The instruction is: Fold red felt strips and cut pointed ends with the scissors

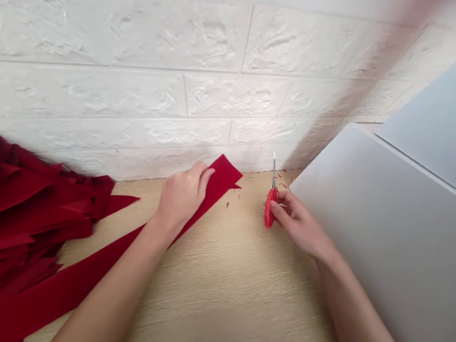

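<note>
Left hand (183,193), just off centre toward 9 o'clock, gripping a red cloth strip (219,178) near its end; the strip trails toward 8 o'clock. Right hand (297,219), at 4 o'clock, holding red-handled scissors (271,210), blades toward 12. Small red scraps (227,205) lie on the table (226,297) between strip and scissors. Red cloth heap (30,210) at 9 o'clock; white brick-patterned wall (120,90) at 12.

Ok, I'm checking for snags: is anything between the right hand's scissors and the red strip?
Nothing visible stands between the scissors and the red strip; just small red scraps on the table nearby.
</note>
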`<state>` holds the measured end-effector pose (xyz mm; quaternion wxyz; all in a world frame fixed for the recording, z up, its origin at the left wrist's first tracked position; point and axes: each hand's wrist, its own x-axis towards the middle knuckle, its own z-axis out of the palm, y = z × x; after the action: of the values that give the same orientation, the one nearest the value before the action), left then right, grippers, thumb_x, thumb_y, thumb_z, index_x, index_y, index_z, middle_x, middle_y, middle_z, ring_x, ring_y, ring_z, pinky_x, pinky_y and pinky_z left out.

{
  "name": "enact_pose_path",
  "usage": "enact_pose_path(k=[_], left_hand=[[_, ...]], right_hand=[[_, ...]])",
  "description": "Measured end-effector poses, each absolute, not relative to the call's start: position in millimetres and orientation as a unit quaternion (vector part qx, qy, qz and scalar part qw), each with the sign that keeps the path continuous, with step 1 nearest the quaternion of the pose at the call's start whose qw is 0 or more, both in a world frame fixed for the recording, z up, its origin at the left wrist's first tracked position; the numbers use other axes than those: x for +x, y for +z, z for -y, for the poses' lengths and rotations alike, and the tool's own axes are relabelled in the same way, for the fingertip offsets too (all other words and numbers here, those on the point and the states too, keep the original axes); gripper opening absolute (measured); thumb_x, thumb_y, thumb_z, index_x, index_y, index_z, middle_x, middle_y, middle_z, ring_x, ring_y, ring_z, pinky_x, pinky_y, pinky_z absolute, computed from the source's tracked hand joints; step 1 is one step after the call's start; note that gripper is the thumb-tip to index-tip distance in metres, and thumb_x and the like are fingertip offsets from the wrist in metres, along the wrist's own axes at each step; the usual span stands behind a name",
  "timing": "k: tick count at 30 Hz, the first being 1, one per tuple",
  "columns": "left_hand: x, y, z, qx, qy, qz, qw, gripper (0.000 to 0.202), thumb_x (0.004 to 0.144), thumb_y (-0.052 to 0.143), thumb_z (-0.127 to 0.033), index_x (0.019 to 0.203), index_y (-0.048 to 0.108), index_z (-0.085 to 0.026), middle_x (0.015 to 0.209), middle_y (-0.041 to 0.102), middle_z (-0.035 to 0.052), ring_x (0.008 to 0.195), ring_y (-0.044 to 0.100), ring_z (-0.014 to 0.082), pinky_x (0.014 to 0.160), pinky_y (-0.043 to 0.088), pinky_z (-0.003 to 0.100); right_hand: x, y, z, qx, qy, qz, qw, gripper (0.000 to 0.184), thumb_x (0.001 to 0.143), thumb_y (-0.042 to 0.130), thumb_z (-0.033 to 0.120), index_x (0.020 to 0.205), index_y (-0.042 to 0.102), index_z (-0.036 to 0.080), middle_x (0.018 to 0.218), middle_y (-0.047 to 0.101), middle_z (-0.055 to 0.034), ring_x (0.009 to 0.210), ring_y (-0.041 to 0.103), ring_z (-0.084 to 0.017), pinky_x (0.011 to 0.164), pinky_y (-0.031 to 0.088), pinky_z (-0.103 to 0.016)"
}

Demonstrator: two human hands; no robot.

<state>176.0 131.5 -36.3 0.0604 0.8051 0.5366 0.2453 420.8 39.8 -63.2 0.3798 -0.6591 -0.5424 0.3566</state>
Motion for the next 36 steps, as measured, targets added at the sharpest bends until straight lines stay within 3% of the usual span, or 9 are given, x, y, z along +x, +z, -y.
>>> enact_pose_path(k=[3,8,11,18,28,36], left_hand=[[168,-26,-134,0.786,0.274,-0.552,0.06,0.04,0.103,0.034,-0.042,0.094,0.065,-0.019,0.071,0.066,0.0051,0.06,0.057,0.0194,0.058,0.03,0.031],[162,-16,-135,0.773,0.294,-0.559,0.068,0.037,0.102,0.036,-0.042,0.087,0.062,-0.019,0.07,0.062,0.0042,0.061,0.053,0.0191,0.06,0.028,0.032],[161,-14,-136,0.774,0.299,-0.551,0.092,0.035,0.102,0.038,-0.041,0.085,0.059,-0.02,0.07,0.061,0.0033,0.062,0.051,0.0183,0.061,0.028,0.032],[161,-11,-137,0.777,0.334,-0.515,0.142,0.033,0.1,0.041,-0.038,0.075,0.05,-0.02,0.065,0.053,-0.0003,0.059,0.043,0.0145,0.062,0.028,0.032],[158,-12,-140,0.772,0.359,-0.487,0.196,0.034,0.1,0.044,-0.035,0.069,0.043,-0.02,0.061,0.047,-0.0031,0.059,0.04,0.0121,0.062,0.028,0.031],[160,-13,-141,0.776,0.357,-0.482,0.197,0.036,0.099,0.045,-0.034,0.066,0.039,-0.02,0.058,0.044,-0.0037,0.057,0.038,0.0117,0.06,0.028,0.031]], right_hand=[[395,-60,-34,-0.566,0.49,0.504,0.431,0.046,0.089,0.058,0.064,0.11,0.052,0.023,0.085,0.057,-0.0012,0.072,0.058,-0.017,0.06,0.047,-0.029],[360,-55,-25,-0.489,0.585,0.542,0.354,0.057,0.086,0.056,0.075,0.112,0.05,0.024,0.094,0.054,-0.0035,0.082,0.053,-0.017,0.071,0.049,-0.032],[347,-50,-25,-0.49,0.588,0.545,0.342,0.061,0.082,0.062,0.076,0.112,0.049,0.025,0.098,0.053,-0.0042,0.085,0.052,-0.017,0.077,0.048,-0.033],[329,-46,-36,-0.505,0.578,0.521,0.374,0.062,0.081,0.062,0.077,0.108,0.051,0.023,0.094,0.055,-0.0027,0.08,0.051,-0.016,0.076,0.045,-0.032],[323,-55,-40,-0.506,0.557,0.494,0.436,0.049,0.081,0.069,0.067,0.092,0.054,0.022,0.08,0.055,0.0014,0.067,0.048,-0.012,0.065,0.042,-0.028],[322,-66,-38,-0.503,0.568,0.469,0.452,0.058,0.077,0.07,0.073,0.096,0.057,0.02,0.072,0.05,0.0043,0.059,0.041,-0.009,0.056,0.038,-0.025]])
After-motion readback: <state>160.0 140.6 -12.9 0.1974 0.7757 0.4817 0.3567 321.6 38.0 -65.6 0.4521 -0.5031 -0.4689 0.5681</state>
